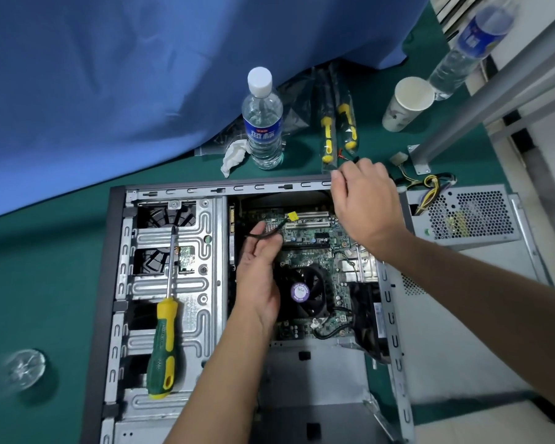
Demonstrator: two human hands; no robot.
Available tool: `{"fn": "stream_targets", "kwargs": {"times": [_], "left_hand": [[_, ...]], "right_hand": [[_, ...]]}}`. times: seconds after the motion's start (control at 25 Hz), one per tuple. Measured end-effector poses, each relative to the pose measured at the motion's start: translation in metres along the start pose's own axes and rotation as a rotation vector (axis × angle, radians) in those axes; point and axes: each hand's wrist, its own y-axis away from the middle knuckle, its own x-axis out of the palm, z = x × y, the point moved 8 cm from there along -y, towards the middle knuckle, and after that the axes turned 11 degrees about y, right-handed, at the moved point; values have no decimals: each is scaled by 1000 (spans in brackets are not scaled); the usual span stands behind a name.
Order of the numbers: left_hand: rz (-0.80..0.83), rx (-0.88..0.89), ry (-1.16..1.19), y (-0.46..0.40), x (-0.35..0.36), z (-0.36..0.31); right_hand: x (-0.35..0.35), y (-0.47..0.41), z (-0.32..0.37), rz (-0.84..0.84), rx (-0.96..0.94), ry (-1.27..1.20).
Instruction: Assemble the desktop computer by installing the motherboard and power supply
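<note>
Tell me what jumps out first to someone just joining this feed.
The open computer case lies flat on the green table, motherboard already inside. Over the board, the left hand pinches a black cable ending in a yellow connector, while the right hand reaches to the case's far edge. A green-and-yellow screwdriver rests on the drive cage; the power supply sits outside, right.

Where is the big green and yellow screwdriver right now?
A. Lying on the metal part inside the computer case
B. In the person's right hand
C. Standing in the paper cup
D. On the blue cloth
A: the screwdriver lies loose on the silver drive cage of the computer case, and neither hand touches it.
</note>
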Motion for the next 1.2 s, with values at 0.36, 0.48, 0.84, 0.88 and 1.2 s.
{"fn": "stream_targets", "kwargs": {"times": [0.36, 0.48, 0.84, 0.88, 1.2], "left_hand": [[201, 113, -189, -23, 13, -2], [199, 149, -263, -26, 12, 0], [209, 209, -498, -27, 17, 2], [208, 198, -465, -27, 17, 3], [195, 236, -522, -26, 11, 1]], "right_hand": [[0, 0, 0, 4, 9, 0], [0, 0, 1, 8, 9, 11], [2, 1, 0, 20, 16, 6], [1, 1, 0, 19, 16, 0], [1, 0, 0, 8, 19, -8]]}}
